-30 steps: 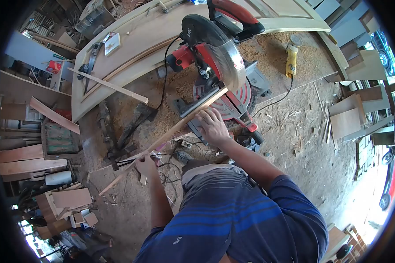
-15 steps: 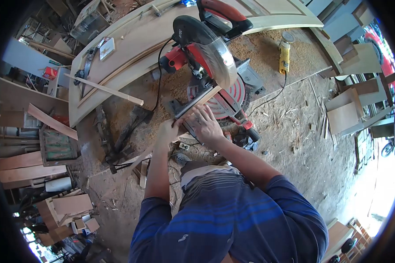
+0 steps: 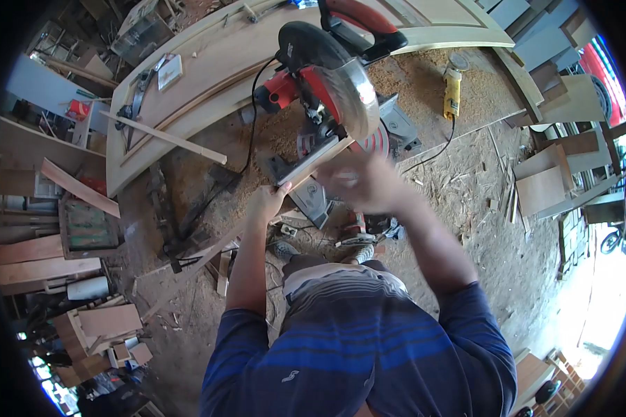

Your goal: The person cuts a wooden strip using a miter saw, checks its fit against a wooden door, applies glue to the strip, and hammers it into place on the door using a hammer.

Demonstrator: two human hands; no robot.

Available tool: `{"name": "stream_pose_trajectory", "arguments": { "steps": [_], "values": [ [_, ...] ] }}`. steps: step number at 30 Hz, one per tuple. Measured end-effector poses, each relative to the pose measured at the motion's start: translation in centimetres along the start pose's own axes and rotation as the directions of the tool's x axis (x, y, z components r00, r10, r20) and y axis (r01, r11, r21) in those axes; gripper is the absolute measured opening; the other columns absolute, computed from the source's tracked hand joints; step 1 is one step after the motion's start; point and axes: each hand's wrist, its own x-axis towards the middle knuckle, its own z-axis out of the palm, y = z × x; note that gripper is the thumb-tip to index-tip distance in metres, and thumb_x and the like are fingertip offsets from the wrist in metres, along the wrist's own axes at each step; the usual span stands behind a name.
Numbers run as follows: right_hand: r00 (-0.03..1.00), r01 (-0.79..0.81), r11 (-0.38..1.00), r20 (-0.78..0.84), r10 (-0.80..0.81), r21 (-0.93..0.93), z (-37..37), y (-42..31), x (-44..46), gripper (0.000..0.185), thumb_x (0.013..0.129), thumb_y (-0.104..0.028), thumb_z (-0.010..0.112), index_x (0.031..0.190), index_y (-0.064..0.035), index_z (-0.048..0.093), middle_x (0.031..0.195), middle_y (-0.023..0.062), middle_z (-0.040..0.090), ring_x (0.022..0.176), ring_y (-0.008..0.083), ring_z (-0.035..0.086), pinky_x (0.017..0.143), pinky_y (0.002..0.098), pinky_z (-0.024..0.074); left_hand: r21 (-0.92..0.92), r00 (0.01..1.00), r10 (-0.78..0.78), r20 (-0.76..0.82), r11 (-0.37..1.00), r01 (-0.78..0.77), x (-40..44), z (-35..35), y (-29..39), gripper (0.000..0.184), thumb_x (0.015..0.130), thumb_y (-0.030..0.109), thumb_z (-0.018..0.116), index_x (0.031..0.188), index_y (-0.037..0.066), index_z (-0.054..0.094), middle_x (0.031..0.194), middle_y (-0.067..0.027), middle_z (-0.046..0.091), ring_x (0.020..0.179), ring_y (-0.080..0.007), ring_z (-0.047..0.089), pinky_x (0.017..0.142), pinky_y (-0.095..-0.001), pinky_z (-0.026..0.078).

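A red and black miter saw (image 3: 325,83) stands on the workbench, its head and clear blade guard above the round turntable. A long thin wooden strip (image 3: 300,182) lies along the saw's metal fence and runs down to the left, past the bench. My left hand (image 3: 264,204) is closed around this strip at the fence's left end, thumb on top. Smeared by motion, my right hand (image 3: 365,179) is over the front of the turntable, right of the strip. Its fingers cannot be made out, nor whether it touches anything.
Behind the saw lies a large wooden door panel (image 3: 209,80), with another loose strip (image 3: 181,144) across its near edge. A yellow angle grinder (image 3: 452,94) with a cord rests on the sawdust to the right. Board offcuts (image 3: 546,179) are stacked at the right; scraps litter the floor.
My right hand has come off the wooden strip and moved right, toward the front of the turntable. My left hand stays on the strip near the fence's end.
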Motion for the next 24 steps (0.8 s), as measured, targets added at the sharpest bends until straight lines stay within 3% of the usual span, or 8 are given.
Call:
{"name": "stream_pose_trajectory", "arguments": {
  "steps": [2,3,4,6,8,11,16,24],
  "values": [
    [0.933,0.139,0.983,-0.318,-0.17,-0.118,-6.8,-2.5,4.0,0.023,0.1,-0.017,0.077,0.116,-0.0008,0.08,0.092,0.0087,0.081,0.088,0.0146,0.077,0.085,0.0333,0.0596,0.02,1.0,0.007,-0.009,1.0,-0.007,-0.3,-0.4,0.3,0.075,0.098,0.075,0.057,0.105,0.005,0.083,0.101,-0.0271,0.078,0.101,-0.05,0.074,0.085,-0.0568,0.058],
    [0.889,0.081,0.965,-0.419,-0.183,-0.25,-9.7,-4.0,6.6,0.024,0.099,-0.017,0.078,0.117,-0.0011,0.08,0.105,0.0162,0.083,0.102,0.0237,0.081,0.092,0.0365,0.0611,0.017,1.0,0.002,-0.012,1.0,-0.002,-0.4,-0.3,0.3,0.075,0.098,0.076,0.057,0.104,0.005,0.083,0.101,-0.0268,0.078,0.101,-0.0497,0.074,0.085,-0.0566,0.058],
    [0.86,0.035,0.935,-0.466,-0.209,-0.354,-11.7,-3.4,9.5,0.037,0.109,-0.033,0.068,0.128,-0.0021,0.077,0.1,0.0091,0.078,0.096,0.0111,0.069,0.09,0.0316,0.055,0.016,1.0,0.001,-0.014,1.0,0.0,-0.4,-0.3,0.4,0.075,0.098,0.076,0.057,0.104,0.006,0.084,0.101,-0.0265,0.078,0.101,-0.0494,0.075,0.084,-0.0564,0.059],
    [0.848,-0.293,0.858,-0.529,0.03,-0.421,-13.9,-4.1,15.1,0.064,0.096,-0.049,0.073,0.14,-0.0025,0.071,0.129,0.0313,0.073,0.127,0.0414,0.07,0.104,0.0452,0.0561,0.015,1.0,0.011,-0.01,1.0,-0.01,-0.3,-0.3,0.1,0.076,0.097,0.077,0.056,0.104,0.007,0.084,0.1,-0.0258,0.078,0.101,-0.0487,0.075,0.084,-0.0559,0.059],
    [0.822,-0.57,0.663,-0.313,0.476,-0.486,-14.8,-1.3,21.0,0.057,0.099,-0.048,0.067,0.13,-0.0006,0.075,0.119,0.0315,0.075,0.115,0.0469,0.073,0.097,0.0492,0.0589,0.013,1.0,0.029,-0.002,0.999,-0.029,0.1,0.0,-0.3,0.076,0.097,0.078,0.056,0.105,0.008,0.084,0.1,-0.0249,0.078,0.1,-0.0481,0.075,0.083,-0.0552,0.059],
    [0.976,-0.04,0.576,0.091,0.198,-0.817,-14.1,4.4,24.8,0.06,0.1,-0.054,0.061,0.116,0.0019,0.078,0.11,0.0304,0.077,0.106,0.0508,0.074,0.09,0.054,0.0588,-0.009,1.0,0.013,-0.012,1.0,-0.013,-0.4,-0.3,0.1,0.077,0.096,0.081,0.055,0.108,0.01,0.084,0.1,-0.0238,0.079,0.1,-0.0474,0.075,0.083,-0.0551,0.06],
    [0.83,-0.496,0.732,-0.503,0.241,-0.467,-13.4,4.9,23.0,0.074,0.096,-0.067,0.06,0.1,0.005,0.08,0.097,0.034,0.075,0.098,0.0487,0.076,0.084,0.0553,0.0577,0.028,0.999,0.005,0.031,1.0,-0.006,-0.4,-0.7,0.1,0.076,0.097,0.08,0.054,0.108,0.012,0.085,0.099,-0.0228,0.079,0.099,-0.0471,0.075,0.083,-0.0552,0.06],
    [0.926,-0.371,0.688,-0.307,0.221,-0.623,-14.3,3.5,22.1,0.06,0.088,-0.056,0.074,0.104,0.0018,0.08,0.095,0.0333,0.075,0.086,0.0468,0.075,0.077,0.0515,0.0574,-0.02,0.999,-0.025,0.025,0.999,0.026,-0.6,-0.8,0.2,0.076,0.097,0.08,0.055,0.104,0.011,0.085,0.097,-0.0225,0.079,0.097,-0.0456,0.076,0.082,-0.0542,0.06]
  ]
}}
